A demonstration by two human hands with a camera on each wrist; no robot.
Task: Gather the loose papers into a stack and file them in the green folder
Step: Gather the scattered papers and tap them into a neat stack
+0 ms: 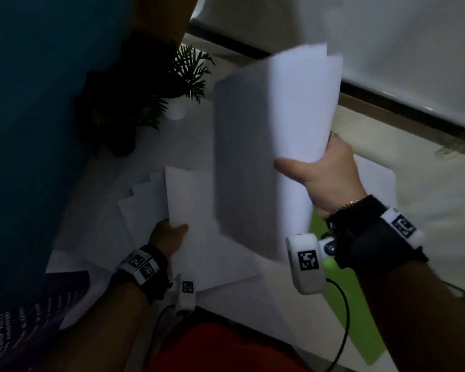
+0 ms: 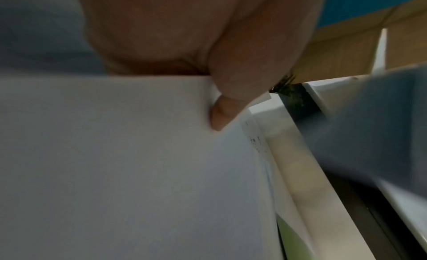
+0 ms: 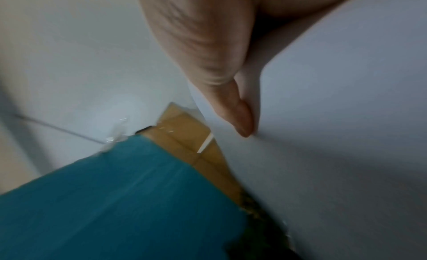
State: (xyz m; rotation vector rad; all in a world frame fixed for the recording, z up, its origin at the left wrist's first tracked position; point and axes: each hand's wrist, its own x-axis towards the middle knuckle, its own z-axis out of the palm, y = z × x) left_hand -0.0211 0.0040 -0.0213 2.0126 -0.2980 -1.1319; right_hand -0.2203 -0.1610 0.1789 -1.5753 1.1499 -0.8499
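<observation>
At centre frame, the right hand (image 1: 325,178) grips a raised sheaf (image 1: 269,146) of blank white papers (edges uneven); lower left, the left hand (image 1: 169,237) pinches another sheet (image 1: 183,197); the green folder (image 1: 341,315) lies lower right.

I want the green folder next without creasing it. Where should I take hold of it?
Probably the bare near corner of the green folder, from the person's right: loose papers cover its far end. Both hands hold sheets, so the right hand must first put down its stack.
</observation>
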